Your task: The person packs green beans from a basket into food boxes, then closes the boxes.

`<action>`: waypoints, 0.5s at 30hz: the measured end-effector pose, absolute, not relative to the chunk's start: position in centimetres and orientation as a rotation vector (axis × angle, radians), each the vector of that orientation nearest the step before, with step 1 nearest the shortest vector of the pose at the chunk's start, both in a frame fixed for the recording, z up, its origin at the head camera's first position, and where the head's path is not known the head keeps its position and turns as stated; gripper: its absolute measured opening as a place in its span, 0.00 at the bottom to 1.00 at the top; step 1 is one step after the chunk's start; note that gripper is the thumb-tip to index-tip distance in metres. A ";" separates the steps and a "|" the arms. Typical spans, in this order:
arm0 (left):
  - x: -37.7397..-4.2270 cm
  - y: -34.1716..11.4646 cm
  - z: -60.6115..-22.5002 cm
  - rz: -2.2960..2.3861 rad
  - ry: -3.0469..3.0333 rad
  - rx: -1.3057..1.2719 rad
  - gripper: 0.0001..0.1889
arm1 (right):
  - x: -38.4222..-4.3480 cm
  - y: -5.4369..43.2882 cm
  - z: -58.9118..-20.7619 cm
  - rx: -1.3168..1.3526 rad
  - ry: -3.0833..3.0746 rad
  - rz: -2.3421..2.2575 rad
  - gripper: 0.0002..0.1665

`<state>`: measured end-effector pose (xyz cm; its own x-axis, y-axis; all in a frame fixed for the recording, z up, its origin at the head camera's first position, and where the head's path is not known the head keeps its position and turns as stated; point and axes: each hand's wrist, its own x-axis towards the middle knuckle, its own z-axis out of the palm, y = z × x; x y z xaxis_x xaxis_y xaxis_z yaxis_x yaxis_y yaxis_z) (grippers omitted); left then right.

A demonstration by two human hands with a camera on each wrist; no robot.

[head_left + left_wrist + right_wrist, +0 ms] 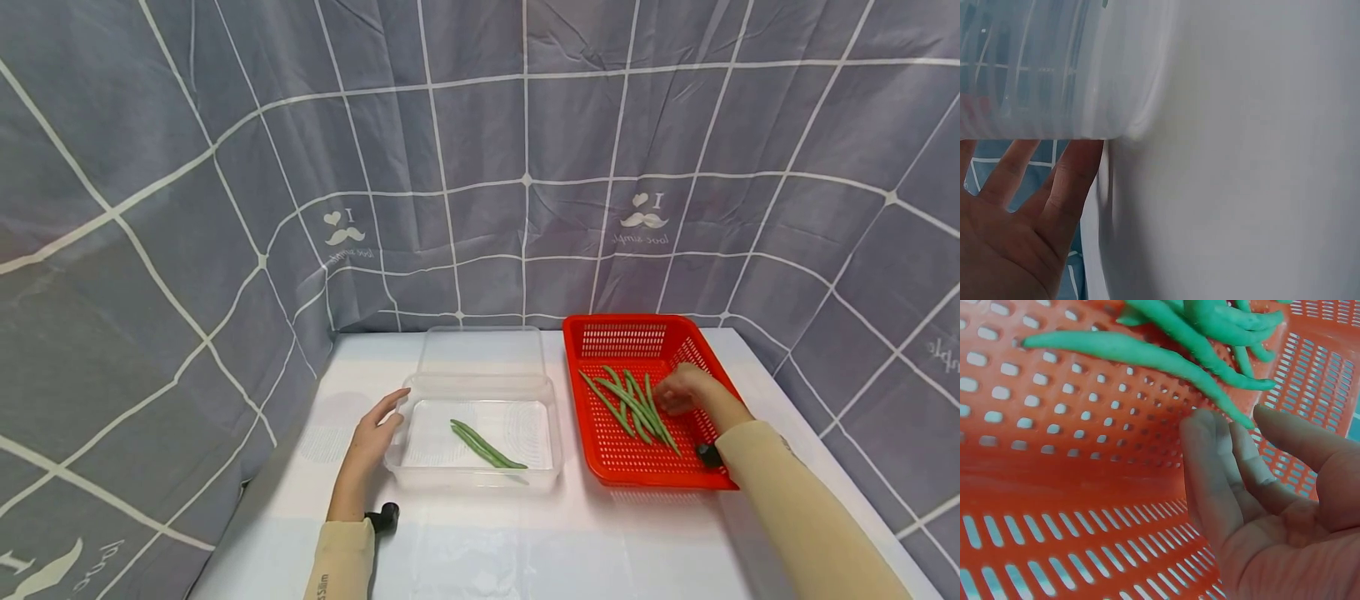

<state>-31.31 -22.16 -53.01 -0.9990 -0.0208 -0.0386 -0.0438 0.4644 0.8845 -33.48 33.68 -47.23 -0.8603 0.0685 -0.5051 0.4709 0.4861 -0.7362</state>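
Note:
Beside the left wall of a clear plastic box (480,477), my left hand (369,442) has its fingers extended and spread. In the left wrist view, the fingertips (1085,156) meet the edge of the box (1041,81). Green beans (487,446) lie together on the box floor. Over on the right, my right hand (686,390) reaches into a red basket (600,458). Its thumb and fingertips are around the near tip of one green bean (1122,350), with no firm grip showing. Several other green beans (633,404) lie loosely crossed in the basket.
A clear lid (480,348) is behind the box. Everything stands on a white table (457,542), with a grey checked curtain (480,225) behind and at the sides. Black wrist cameras (386,518) are strapped at both wrists.

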 end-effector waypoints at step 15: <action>-31.3 -22.2 -53.0 1.613 2.670 -0.072 0.27 | -33.4 33.3 -47.6 0.415 2.403 -1.160 0.09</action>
